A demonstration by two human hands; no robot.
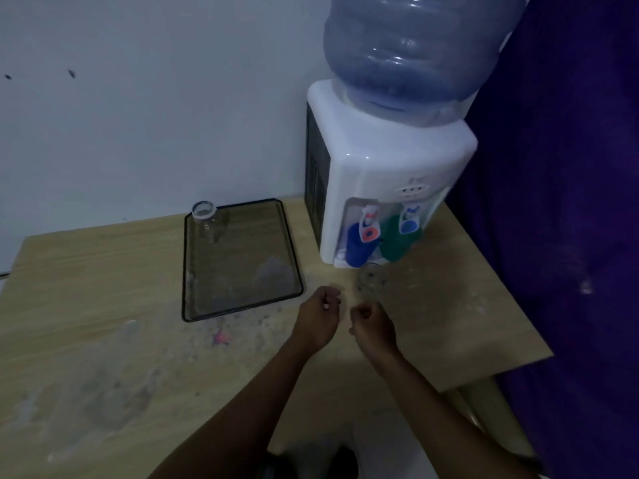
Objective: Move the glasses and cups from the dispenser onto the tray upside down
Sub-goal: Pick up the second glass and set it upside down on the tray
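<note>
A white water dispenser [380, 167] stands at the back right of the wooden table. Under its taps stand a blue cup [356, 247] and a green cup [396, 242]. On the table just in front of the dispenser is a clear glass [371, 280]. A dark-rimmed tray [242, 305] lies to the left, and one clear glass [206, 221] stands at its far left corner, base up. My left hand [320, 318] and my right hand [373, 324] hover side by side just short of the front glass, fingers curled and holding nothing.
A large blue water bottle [415, 50] tops the dispenser. A purple curtain [570, 236] hangs along the right side. The wooden table [103, 305] has pale smudges and a small pink scrap [221, 337] near the tray. A white wall is behind.
</note>
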